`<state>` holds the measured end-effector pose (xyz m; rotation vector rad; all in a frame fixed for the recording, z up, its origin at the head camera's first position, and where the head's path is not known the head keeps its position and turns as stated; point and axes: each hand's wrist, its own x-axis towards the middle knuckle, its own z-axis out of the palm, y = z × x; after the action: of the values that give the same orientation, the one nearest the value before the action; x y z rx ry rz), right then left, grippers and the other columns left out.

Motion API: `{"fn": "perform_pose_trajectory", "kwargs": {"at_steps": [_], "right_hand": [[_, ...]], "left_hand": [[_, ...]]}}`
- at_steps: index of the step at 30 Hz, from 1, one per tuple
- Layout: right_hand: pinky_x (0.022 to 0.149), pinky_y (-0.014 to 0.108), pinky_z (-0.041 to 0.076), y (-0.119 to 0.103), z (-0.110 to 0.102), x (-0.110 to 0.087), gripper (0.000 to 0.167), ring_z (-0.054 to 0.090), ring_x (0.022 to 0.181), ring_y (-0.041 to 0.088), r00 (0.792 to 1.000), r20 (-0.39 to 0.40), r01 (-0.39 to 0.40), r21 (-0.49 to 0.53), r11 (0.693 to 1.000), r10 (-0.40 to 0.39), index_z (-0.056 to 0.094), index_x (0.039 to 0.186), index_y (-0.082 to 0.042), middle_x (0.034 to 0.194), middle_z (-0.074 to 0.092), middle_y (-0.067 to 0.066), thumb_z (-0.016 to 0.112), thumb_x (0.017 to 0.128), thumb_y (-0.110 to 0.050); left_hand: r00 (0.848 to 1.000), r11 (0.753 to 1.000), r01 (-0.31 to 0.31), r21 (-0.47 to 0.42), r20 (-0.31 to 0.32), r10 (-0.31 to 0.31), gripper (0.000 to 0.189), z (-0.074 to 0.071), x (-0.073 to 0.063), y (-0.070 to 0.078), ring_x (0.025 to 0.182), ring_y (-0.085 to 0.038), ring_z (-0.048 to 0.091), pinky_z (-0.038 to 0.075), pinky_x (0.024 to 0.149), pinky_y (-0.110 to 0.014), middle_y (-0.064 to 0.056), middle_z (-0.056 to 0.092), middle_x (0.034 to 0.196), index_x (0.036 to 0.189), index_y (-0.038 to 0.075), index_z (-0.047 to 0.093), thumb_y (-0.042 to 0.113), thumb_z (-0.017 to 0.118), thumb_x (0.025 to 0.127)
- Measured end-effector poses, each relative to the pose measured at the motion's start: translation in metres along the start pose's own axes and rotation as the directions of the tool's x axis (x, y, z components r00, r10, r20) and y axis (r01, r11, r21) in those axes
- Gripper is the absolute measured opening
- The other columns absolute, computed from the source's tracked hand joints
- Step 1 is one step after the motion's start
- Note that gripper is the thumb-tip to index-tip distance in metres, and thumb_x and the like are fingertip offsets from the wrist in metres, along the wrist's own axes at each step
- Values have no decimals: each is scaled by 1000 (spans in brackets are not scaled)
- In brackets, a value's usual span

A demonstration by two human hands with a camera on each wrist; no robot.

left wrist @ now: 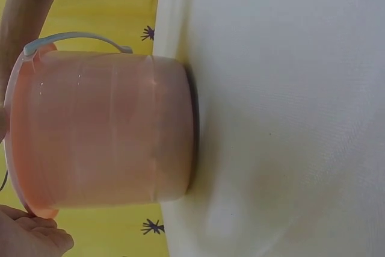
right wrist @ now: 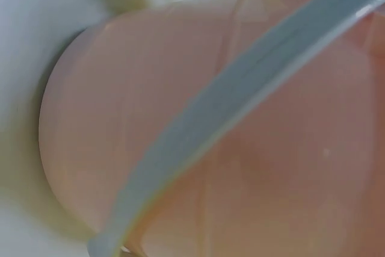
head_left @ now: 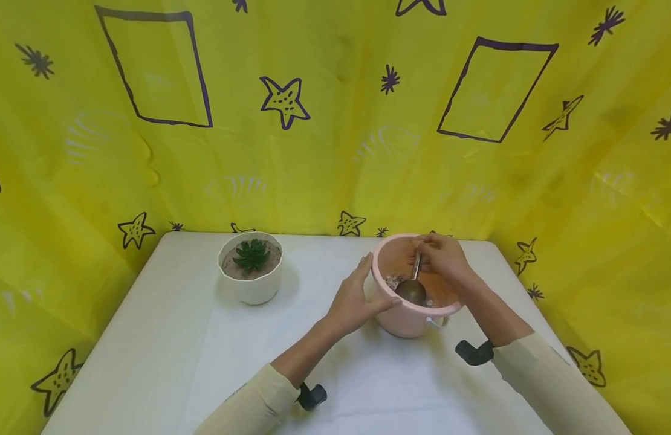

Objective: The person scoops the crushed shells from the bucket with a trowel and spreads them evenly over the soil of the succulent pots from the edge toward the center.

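Note:
A pink bucket (head_left: 408,323) stands upright at the right side of the table, a crumbly greyish material (head_left: 392,281) low inside it. My left hand (head_left: 350,303) grips its rim on the near left, thumb along the near edge and fingers spread up the side. Over the opening, my right hand (head_left: 441,257) holds a metal ladle (head_left: 411,291) by its upper handle, the round bowl down at the material. In the left wrist view, fingertips (left wrist: 45,233) curl at the bucket's rim. The pale bucket handle (right wrist: 228,100) hangs down across the side in the right wrist view.
To the left, a white faceted pot (head_left: 256,290) with a green succulent (head_left: 252,255) stands on the white-covered table (head_left: 178,326). A yellow patterned curtain (head_left: 324,163) surrounds the table at the back and sides.

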<state>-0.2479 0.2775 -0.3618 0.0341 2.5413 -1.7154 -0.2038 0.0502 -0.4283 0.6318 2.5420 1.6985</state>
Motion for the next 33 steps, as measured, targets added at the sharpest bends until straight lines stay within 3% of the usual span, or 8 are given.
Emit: {"fn": "perform_pose_trajectory", "kwargs": {"at_steps": [4, 7, 14, 17, 20, 25, 30, 33], "right_hand": [[80, 36, 63, -3, -3, -8, 34, 77, 98, 37, 997, 18, 74, -84, 994, -73, 61, 121, 16, 104, 74, 23, 56, 111, -16], [84, 39, 63, -7, -7, -13, 31, 76, 98, 36, 992, 80, 106, -105, 989, -98, 64, 114, 16, 104, 74, 23, 55, 111, -13], [93, 45, 59, -9, -16, -20, 33, 74, 106, 38, 958, 257, 145, -63, 987, -124, 65, 124, 16, 114, 74, 26, 58, 110, -12], [92, 45, 59, -8, -18, -20, 31, 73, 107, 42, 950, 277, 166, -66, 984, -141, 66, 123, 15, 114, 74, 26, 58, 109, -12], [90, 41, 60, -7, -19, -19, 32, 75, 104, 38, 961, 225, 185, -73, 980, -164, 68, 121, 15, 111, 75, 25, 58, 110, -14], [87, 37, 61, -4, -21, -15, 38, 78, 95, 20, 977, 27, 210, 7, 978, -210, 64, 120, 17, 107, 77, 20, 58, 111, -19], [84, 33, 61, 2, -21, -11, 37, 78, 90, 13, 950, -150, 296, 175, 939, -272, 60, 118, 22, 98, 79, 9, 60, 109, -14], [83, 29, 61, 4, -19, -8, 34, 77, 90, 12, 925, -204, 357, 173, 918, -321, 62, 115, 22, 96, 79, 6, 62, 107, -11]], "left_hand": [[1000, 1000, 27, 2, 0, -27, 108, 0, 0, 1, 157, -27, 24, 30, 122, -50, -7, 28, 171, 167, 8, 27, 43, 88, 85], [999, 999, 34, 5, 1, -34, 108, -1, 0, 2, 158, -27, 24, 30, 122, -50, -6, 28, 171, 167, 8, 27, 43, 89, 85], [1000, 1000, 28, 12, 4, -28, 108, -2, -1, 2, 158, -27, 23, 29, 123, -49, -8, 28, 171, 167, 7, 28, 42, 89, 85], [1000, 1000, 26, 10, 3, -26, 108, -2, 0, 3, 158, -28, 23, 29, 123, -49, -8, 28, 171, 167, 7, 28, 42, 89, 85], [1000, 1000, 26, 10, 2, -26, 108, -1, 0, 3, 158, -27, 23, 30, 122, -49, -8, 28, 171, 167, 7, 28, 42, 89, 85], [1000, 1000, 18, 8, -3, -18, 107, -1, 0, 2, 157, -28, 25, 31, 121, -49, -10, 29, 170, 166, 7, 28, 41, 89, 85], [1000, 1000, 8, -8, -6, -8, 108, -1, 0, 0, 157, -27, 25, 30, 122, -47, -9, 29, 170, 166, 6, 28, 40, 90, 84], [1000, 1000, 1, -11, -8, -1, 108, -2, 0, 0, 157, -25, 25, 29, 123, -45, -8, 29, 170, 166, 6, 28, 39, 91, 84]]}}
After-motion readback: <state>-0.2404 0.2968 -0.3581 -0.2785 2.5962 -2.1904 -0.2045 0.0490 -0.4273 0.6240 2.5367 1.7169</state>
